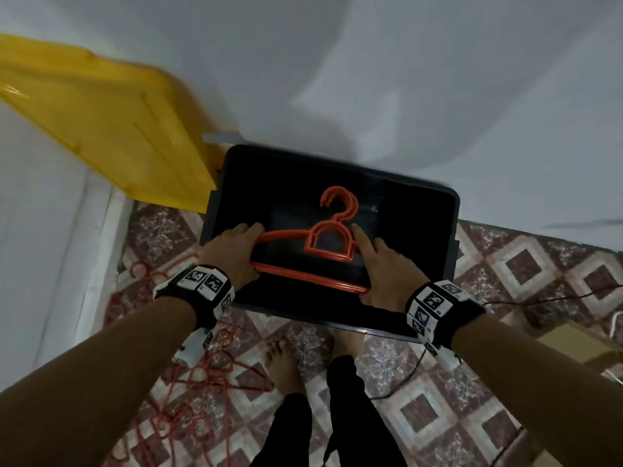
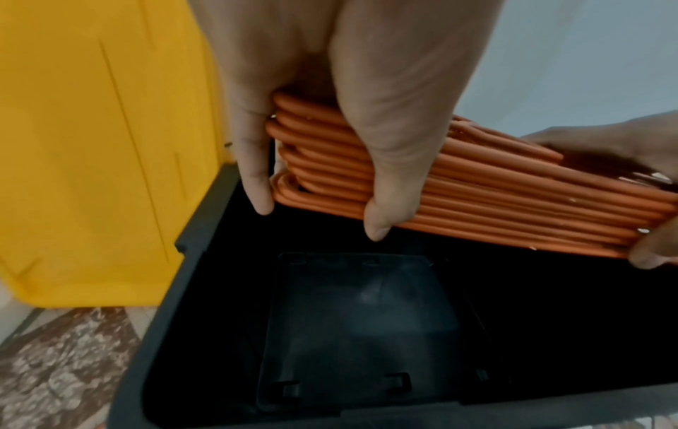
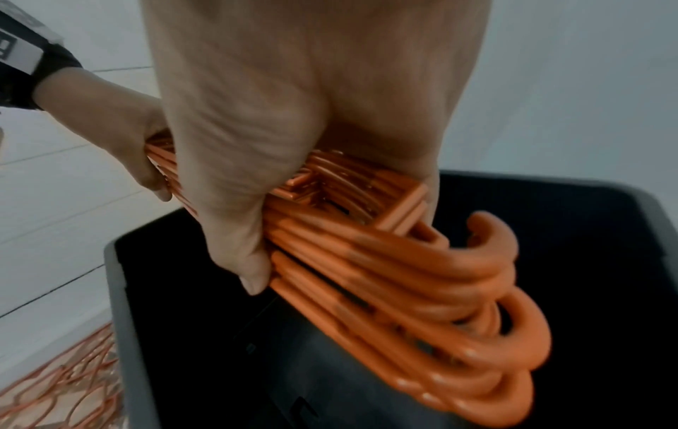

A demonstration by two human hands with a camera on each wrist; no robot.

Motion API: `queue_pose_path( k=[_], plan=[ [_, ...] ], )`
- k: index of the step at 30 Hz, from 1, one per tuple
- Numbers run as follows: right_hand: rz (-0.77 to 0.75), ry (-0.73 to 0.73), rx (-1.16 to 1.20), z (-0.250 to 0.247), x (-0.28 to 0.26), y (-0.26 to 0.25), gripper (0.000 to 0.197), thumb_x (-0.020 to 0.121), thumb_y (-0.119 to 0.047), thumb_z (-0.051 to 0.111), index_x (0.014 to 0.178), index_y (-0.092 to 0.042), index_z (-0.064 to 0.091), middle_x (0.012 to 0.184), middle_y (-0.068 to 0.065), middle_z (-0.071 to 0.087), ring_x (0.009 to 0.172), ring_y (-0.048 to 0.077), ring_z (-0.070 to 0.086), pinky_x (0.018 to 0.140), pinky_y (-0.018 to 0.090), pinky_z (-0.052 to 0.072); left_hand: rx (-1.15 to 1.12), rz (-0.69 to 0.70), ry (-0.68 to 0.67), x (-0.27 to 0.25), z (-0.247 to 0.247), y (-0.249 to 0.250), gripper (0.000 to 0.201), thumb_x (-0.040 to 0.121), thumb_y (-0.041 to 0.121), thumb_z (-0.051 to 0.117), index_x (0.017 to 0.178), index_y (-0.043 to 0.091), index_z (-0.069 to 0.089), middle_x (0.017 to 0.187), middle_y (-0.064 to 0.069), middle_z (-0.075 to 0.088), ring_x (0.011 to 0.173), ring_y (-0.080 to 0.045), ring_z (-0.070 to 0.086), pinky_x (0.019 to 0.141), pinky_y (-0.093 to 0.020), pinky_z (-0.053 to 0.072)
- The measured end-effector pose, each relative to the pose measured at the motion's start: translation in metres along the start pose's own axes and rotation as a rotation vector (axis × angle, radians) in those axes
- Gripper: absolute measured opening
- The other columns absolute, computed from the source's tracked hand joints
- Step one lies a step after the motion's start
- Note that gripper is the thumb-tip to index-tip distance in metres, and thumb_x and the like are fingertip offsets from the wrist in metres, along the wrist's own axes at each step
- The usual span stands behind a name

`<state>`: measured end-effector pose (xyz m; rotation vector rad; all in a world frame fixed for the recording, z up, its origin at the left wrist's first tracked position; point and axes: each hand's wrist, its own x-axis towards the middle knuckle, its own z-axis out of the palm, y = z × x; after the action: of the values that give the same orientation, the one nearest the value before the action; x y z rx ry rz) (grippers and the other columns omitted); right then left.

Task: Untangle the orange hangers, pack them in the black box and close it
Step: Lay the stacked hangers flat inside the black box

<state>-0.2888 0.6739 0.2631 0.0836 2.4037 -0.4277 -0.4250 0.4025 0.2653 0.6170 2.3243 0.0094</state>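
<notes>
A neat stack of orange hangers (image 1: 310, 277) hangs level over the open black box (image 1: 453, 203), hooks pointing away from me. My left hand (image 1: 236, 251) grips the stack's left end, thumb and fingers curled round the bars (image 2: 495, 197). My right hand (image 1: 374, 264) grips the right end, fingers wrapped round the bundle (image 3: 422, 290) near the hooks. The box's floor (image 2: 359, 319) below the stack is bare. A tangled heap of more orange hangers (image 1: 202, 375) lies on the floor at my lower left.
The yellow lid (image 1: 101, 123) leans open to the box's left. My bare feet (image 1: 283, 362) stand on the patterned floor just before the box. A cardboard box (image 1: 573, 342) and a black cable (image 1: 539, 299) lie at the right. White walls stand behind and left.
</notes>
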Motion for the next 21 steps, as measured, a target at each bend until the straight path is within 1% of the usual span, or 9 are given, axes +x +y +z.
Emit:
queue_pose_path(
  k=[2, 4, 7, 9, 11, 15, 16, 18, 21],
  plan=[
    [0.0, -0.003, 0.004, 0.013, 0.017, 0.01, 0.139, 0.065, -0.04, 0.084, 0.156, -0.033, -0.021, 0.131, 0.013, 0.044, 0.1, 0.04, 0.063, 0.079, 0.048, 0.057, -0.001, -0.01, -0.019, 0.019, 0.016, -0.003, 0.074, 0.07, 0.03, 0.077, 0.132, 0.025, 0.038, 0.119, -0.005, 0.053, 0.102, -0.034, 0.06, 0.079, -0.048, 0.055],
    [0.0, -0.014, -0.008, 0.026, 0.036, 0.021, 0.144, 0.062, -0.041, 0.087, 0.155, -0.034, -0.024, 0.133, 0.016, 0.044, 0.1, 0.04, 0.063, 0.08, 0.049, 0.057, 0.005, -0.019, -0.038, 0.037, 0.029, -0.004, 0.074, 0.07, 0.031, 0.077, 0.132, 0.024, 0.037, 0.117, -0.006, 0.053, 0.098, -0.035, 0.061, 0.078, -0.046, 0.055],
    [0.0, -0.019, -0.022, 0.043, 0.062, 0.036, 0.142, 0.063, -0.035, 0.085, 0.155, -0.033, -0.022, 0.129, 0.016, 0.048, 0.096, 0.039, 0.065, 0.081, 0.048, 0.057, 0.019, -0.021, -0.057, 0.062, 0.042, -0.003, 0.071, 0.07, 0.034, 0.076, 0.129, 0.023, 0.038, 0.113, -0.006, 0.054, 0.094, -0.034, 0.062, 0.074, -0.044, 0.054],
    [0.006, -0.035, -0.003, 0.054, 0.078, 0.045, 0.138, 0.064, -0.033, 0.085, 0.156, -0.032, -0.018, 0.131, 0.016, 0.048, 0.1, 0.039, 0.064, 0.083, 0.048, 0.057, 0.009, -0.016, -0.08, 0.08, 0.049, -0.005, 0.066, 0.071, 0.033, 0.076, 0.126, 0.021, 0.041, 0.11, -0.006, 0.055, 0.094, -0.033, 0.062, 0.072, -0.04, 0.052],
    [0.014, -0.047, 0.029, 0.065, 0.093, 0.053, 0.135, 0.065, -0.03, 0.085, 0.157, -0.031, -0.013, 0.136, 0.017, 0.045, 0.109, 0.04, 0.062, 0.087, 0.047, 0.056, -0.026, -0.001, -0.106, 0.096, 0.055, -0.008, 0.06, 0.072, 0.032, 0.074, 0.122, 0.019, 0.044, 0.108, -0.008, 0.056, 0.095, -0.033, 0.061, 0.075, -0.037, 0.05],
    [0.021, -0.064, 0.054, 0.085, 0.118, 0.069, 0.124, 0.066, -0.023, 0.085, 0.159, -0.022, 0.002, 0.141, 0.018, 0.042, 0.12, 0.042, 0.056, 0.093, 0.047, 0.055, -0.043, 0.045, -0.185, 0.126, 0.071, -0.013, 0.052, 0.072, 0.026, 0.076, 0.116, 0.016, 0.049, 0.102, -0.009, 0.061, 0.09, -0.029, 0.063, 0.075, -0.034, 0.052],
    [0.025, -0.07, 0.058, 0.093, 0.125, 0.072, 0.121, 0.067, -0.022, 0.084, 0.158, -0.02, 0.006, 0.142, 0.019, 0.042, 0.121, 0.043, 0.056, 0.093, 0.047, 0.054, -0.028, 0.049, -0.207, 0.136, 0.078, -0.014, 0.054, 0.072, 0.024, 0.078, 0.118, 0.016, 0.05, 0.102, -0.009, 0.063, 0.089, -0.028, 0.064, 0.076, -0.034, 0.053],
    [0.032, -0.075, 0.059, 0.107, 0.139, 0.078, 0.117, 0.067, -0.021, 0.084, 0.157, -0.018, 0.009, 0.142, 0.02, 0.043, 0.12, 0.044, 0.056, 0.094, 0.048, 0.054, 0.007, 0.062, -0.221, 0.155, 0.091, -0.016, 0.065, 0.072, 0.022, 0.079, 0.129, 0.017, 0.048, 0.107, -0.011, 0.066, 0.092, -0.029, 0.066, 0.078, -0.035, 0.055],
    [0.047, -0.09, 0.064, 0.129, 0.159, 0.083, 0.113, 0.067, -0.017, 0.083, 0.156, -0.016, 0.012, 0.144, 0.021, 0.043, 0.12, 0.044, 0.056, 0.091, 0.047, 0.056, 0.063, 0.105, -0.242, 0.176, 0.115, -0.02, 0.088, 0.074, 0.023, 0.079, 0.147, 0.023, 0.031, 0.123, -0.014, 0.062, 0.104, -0.032, 0.064, 0.083, -0.033, 0.053]
  ],
)
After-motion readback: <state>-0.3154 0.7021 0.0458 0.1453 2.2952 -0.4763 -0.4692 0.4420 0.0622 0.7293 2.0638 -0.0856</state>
